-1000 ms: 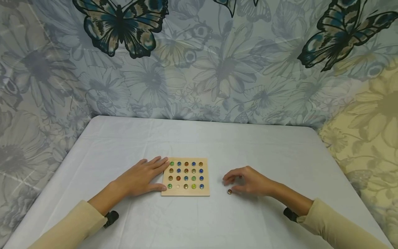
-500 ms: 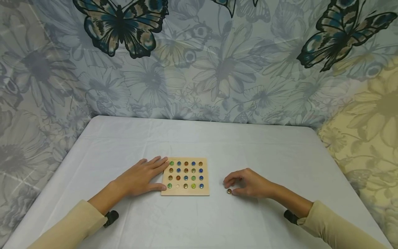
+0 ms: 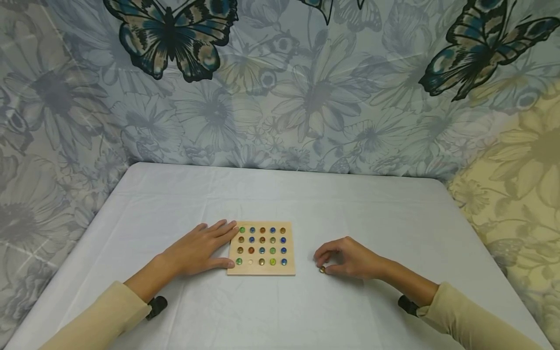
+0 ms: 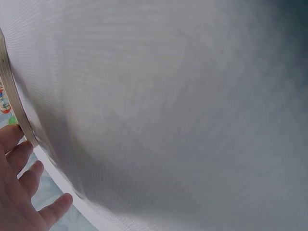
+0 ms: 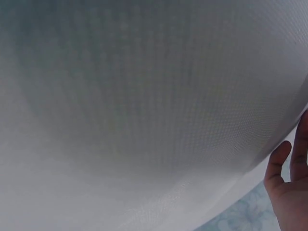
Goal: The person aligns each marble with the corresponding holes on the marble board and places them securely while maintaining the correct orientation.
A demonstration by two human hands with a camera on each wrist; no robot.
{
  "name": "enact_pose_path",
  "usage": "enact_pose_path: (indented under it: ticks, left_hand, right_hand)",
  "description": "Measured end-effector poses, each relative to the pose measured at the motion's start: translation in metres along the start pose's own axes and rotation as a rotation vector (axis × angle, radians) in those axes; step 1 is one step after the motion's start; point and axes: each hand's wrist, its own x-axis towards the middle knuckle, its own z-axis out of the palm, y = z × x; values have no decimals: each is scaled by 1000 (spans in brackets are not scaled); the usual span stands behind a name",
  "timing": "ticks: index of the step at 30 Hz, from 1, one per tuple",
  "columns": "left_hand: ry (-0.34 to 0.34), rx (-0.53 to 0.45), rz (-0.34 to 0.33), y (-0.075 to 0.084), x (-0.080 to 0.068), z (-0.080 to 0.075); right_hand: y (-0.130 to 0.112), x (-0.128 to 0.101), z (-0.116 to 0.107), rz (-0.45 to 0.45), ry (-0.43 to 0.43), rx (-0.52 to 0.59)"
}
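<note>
A square wooden board (image 3: 261, 268) lies flat on the white-covered table, bearing rows of coloured glass marbles. One spot in its nearest row looks pale, without a coloured marble. My left hand (image 3: 199, 250) rests spread at the board's left side, fingertips and thumb on its edge; the left wrist view shows those fingers (image 4: 30, 179) beside the board's wooden edge (image 4: 13, 91). To the right of the board, my right hand (image 3: 352, 257) pinches a brownish marble (image 3: 322, 270) between thumb and index finger at the tabletop. The right wrist view shows only part of that hand, and no marble.
A white cloth covers the table (image 3: 280, 194). Behind it and at both sides hangs a flowered fabric (image 3: 262, 112) with butterflies. Black wrist cameras (image 3: 156, 307) sit under both cuffs.
My right fingers have come down and closed around the marble, which has barely shifted. The left hand and the board stay where they were.
</note>
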Motion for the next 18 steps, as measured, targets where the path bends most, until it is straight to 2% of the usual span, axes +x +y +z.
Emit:
enact_pose_path:
  ticks: [8,18]
  left_hand:
    - [-8,6,-4,0,1,1]
    - [0,2,1,0,0,1]
  right_hand:
    - [-4,3,1,10,-5,6]
    - [-14,17,0,-14,18,-81]
